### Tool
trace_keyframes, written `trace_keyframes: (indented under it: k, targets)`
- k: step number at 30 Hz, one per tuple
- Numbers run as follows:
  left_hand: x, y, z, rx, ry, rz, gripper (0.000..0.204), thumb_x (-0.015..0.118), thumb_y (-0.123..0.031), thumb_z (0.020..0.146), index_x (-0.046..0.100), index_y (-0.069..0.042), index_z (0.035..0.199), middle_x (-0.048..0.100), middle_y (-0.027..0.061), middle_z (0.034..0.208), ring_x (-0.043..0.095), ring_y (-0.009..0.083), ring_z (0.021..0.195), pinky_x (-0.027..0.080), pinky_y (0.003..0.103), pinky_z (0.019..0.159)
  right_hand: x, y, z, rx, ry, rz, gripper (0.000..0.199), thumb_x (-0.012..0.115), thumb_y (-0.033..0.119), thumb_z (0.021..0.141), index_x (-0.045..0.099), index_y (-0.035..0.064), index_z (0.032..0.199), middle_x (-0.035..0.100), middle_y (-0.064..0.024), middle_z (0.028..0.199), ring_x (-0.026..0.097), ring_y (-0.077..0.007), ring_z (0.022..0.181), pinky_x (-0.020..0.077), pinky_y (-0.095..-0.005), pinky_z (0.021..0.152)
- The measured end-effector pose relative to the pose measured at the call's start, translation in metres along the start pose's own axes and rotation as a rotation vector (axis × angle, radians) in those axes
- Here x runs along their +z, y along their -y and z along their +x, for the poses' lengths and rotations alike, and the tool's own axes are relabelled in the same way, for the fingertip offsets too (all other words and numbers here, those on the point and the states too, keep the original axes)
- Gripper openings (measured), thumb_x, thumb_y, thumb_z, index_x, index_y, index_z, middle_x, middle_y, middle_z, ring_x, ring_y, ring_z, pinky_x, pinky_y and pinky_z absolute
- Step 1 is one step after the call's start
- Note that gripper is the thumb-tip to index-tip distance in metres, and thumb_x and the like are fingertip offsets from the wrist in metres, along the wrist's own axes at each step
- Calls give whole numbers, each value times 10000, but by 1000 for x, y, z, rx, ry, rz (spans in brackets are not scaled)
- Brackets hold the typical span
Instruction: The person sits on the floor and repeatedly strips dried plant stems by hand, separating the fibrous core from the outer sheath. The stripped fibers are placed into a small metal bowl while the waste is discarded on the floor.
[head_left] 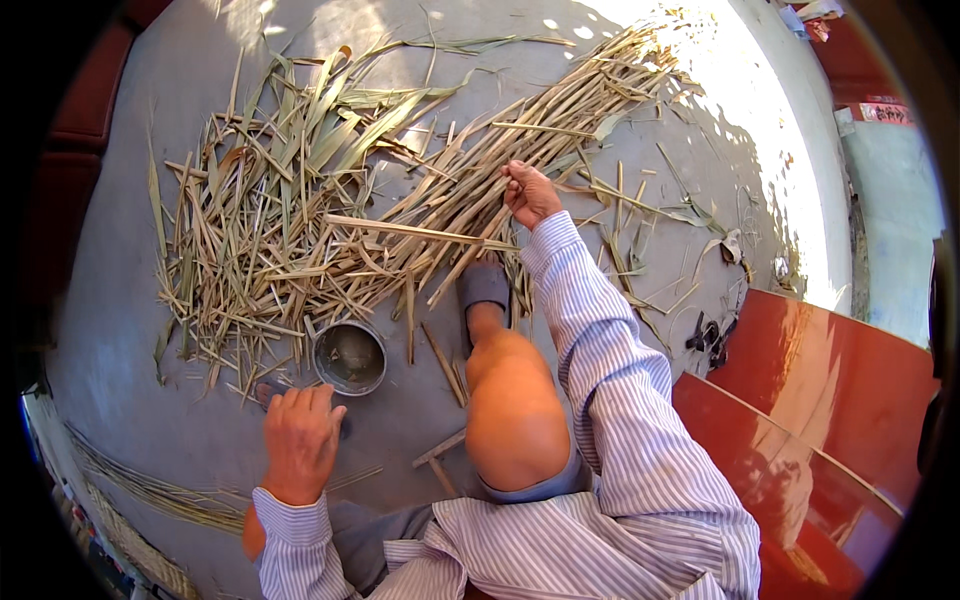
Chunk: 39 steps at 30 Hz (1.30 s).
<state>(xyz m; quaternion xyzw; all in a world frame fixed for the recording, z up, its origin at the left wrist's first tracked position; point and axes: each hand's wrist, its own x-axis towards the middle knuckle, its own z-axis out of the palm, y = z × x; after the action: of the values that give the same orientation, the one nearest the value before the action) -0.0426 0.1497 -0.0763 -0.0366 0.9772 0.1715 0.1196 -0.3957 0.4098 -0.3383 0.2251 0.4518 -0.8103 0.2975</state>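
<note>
My right hand (pixel 530 193) is raised over a long bundle of dry stalks (pixel 570 110), its fingers curled together in a pinch. Whether something thin is between the fingertips cannot be made out. One flat, longer stalk (pixel 410 231) lies across the others, left of and below that hand. My left hand (pixel 303 440) hangs at the lower left with its back up, fingers loosely bent and thumb apart; no object shows in it. Just beyond it stands a round metal pot (pixel 350 357) with greyish contents. Its handle reaches toward a broad heap of cut stalks and leaves (pixel 260 220).
My slippered right foot (pixel 485 285) rests against the bundle's near side. A T-shaped wooden piece (pixel 440 462) lies by my knee. Thin stalks (pixel 160 490) lie at lower left. Red glossy panels (pixel 800 400) stand at right, beside dark straps (pixel 712 338). Red furniture (pixel 85 110) lines the left.
</note>
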Motion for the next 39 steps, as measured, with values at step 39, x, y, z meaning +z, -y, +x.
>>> trace_keyframes:
  k: [39]
  targets:
    - [-192,-60,-154,-101,-633,704,98,639,-97,763,548,-65,744,550,107,792,527,299,815,394,399,703,179,151,-302,-202,591,-125,221,551,202,988,646,10,936,622,10,765,561,-41,633,494,-148,525]
